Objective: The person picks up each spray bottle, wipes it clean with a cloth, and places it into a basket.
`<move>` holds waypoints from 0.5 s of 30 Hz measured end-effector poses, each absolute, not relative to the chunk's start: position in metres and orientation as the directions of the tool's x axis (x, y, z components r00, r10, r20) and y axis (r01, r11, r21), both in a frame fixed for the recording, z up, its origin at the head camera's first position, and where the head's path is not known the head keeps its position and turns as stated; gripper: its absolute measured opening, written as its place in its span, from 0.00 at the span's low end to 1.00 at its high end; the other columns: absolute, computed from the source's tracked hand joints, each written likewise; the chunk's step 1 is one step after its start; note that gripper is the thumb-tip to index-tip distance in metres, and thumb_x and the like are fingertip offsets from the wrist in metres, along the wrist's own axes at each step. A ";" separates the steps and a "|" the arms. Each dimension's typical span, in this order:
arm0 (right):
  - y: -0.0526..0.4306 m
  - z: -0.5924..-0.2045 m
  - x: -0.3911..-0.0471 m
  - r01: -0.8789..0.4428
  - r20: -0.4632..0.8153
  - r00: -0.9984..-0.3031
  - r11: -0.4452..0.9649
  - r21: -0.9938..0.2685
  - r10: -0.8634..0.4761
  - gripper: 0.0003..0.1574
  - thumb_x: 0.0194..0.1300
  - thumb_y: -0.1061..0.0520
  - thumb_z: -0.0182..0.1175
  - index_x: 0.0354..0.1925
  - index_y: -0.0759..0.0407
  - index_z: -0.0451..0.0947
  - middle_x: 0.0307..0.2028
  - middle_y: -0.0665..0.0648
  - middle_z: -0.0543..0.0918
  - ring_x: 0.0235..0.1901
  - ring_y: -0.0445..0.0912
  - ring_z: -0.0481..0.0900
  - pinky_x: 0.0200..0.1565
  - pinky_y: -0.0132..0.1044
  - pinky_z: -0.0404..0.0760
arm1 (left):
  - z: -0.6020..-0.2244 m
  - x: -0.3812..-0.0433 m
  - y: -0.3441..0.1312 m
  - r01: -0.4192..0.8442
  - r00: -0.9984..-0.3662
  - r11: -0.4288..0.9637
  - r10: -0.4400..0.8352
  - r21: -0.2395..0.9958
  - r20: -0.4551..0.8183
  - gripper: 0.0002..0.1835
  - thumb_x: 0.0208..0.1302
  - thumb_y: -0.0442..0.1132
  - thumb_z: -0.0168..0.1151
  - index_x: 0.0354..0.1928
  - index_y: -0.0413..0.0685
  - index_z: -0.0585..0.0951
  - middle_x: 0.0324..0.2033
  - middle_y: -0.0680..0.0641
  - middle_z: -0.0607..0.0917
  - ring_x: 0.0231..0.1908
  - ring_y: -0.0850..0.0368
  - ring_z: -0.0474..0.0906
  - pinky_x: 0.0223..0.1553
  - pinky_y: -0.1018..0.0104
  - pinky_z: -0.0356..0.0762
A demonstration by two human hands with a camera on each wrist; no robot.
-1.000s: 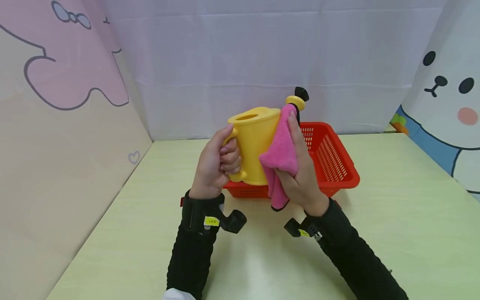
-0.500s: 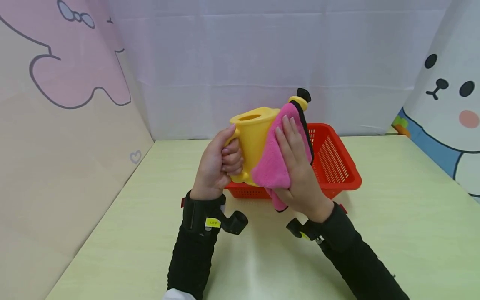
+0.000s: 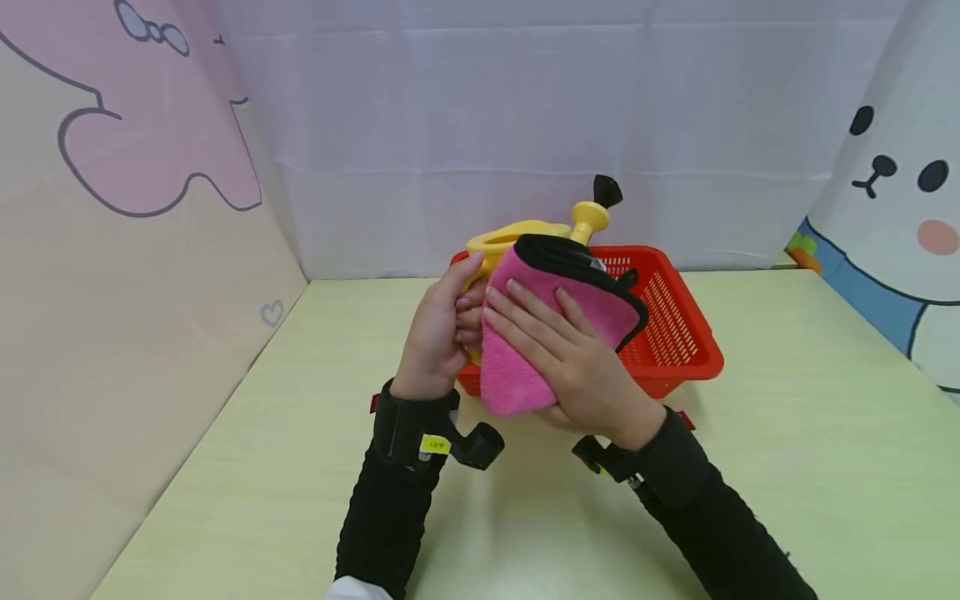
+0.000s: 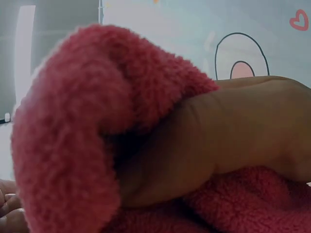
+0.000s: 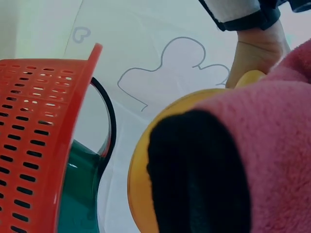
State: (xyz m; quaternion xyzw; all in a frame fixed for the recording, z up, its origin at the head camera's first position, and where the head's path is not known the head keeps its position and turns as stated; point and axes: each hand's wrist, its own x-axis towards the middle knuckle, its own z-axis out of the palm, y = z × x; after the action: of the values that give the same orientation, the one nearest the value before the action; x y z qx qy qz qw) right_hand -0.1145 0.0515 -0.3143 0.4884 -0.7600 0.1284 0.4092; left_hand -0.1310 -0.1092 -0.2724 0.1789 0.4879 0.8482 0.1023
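Note:
A yellow watering can (image 3: 498,239) with a black-tipped spout is held up in front of the red basket, mostly covered by a cloth in the head view. Its handle is gripped by my left hand (image 3: 435,337), with curled fingers. My right hand (image 3: 581,367) lies with straight fingers on a pink cloth (image 3: 517,379) with black edging, pressing it against the can's near side. In the left wrist view, the thumb (image 4: 194,141) reaches in among folds of the pink cloth (image 4: 63,131). The right wrist view has the can (image 5: 141,170) behind the cloth's black edge.
Behind the can, a red slotted basket (image 3: 678,333) stands on the pale table (image 3: 262,467). Beside that basket in the right wrist view, a green object (image 5: 80,184) and a black curved band (image 5: 111,116) show partly. A white curtain (image 3: 465,125) hangs at the back.
My right hand has swept the cloth left and downward over the can's side, hiding most of its body. The spout shows more now. My left hand still grips the handle, shifted slightly right.

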 end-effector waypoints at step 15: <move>0.057 -0.308 -0.115 -0.849 0.799 -0.136 0.485 0.211 -0.586 0.38 0.59 0.41 0.48 0.61 0.62 0.61 0.58 0.64 0.68 0.63 0.58 0.54 0.64 0.54 0.50 | -0.271 -0.129 -0.109 0.002 -0.895 -0.507 0.383 0.862 0.227 0.23 0.67 0.46 0.38 0.11 0.52 0.58 0.05 0.60 0.60 0.07 0.67 0.52 0.09 0.78 0.47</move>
State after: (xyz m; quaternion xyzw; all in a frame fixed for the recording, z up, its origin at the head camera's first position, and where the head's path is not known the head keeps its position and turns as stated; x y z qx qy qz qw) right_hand -0.1152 0.0569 -0.3075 0.4852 -0.7389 0.1483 0.4434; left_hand -0.1292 -0.1093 -0.2706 0.1989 0.4838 0.8448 0.1126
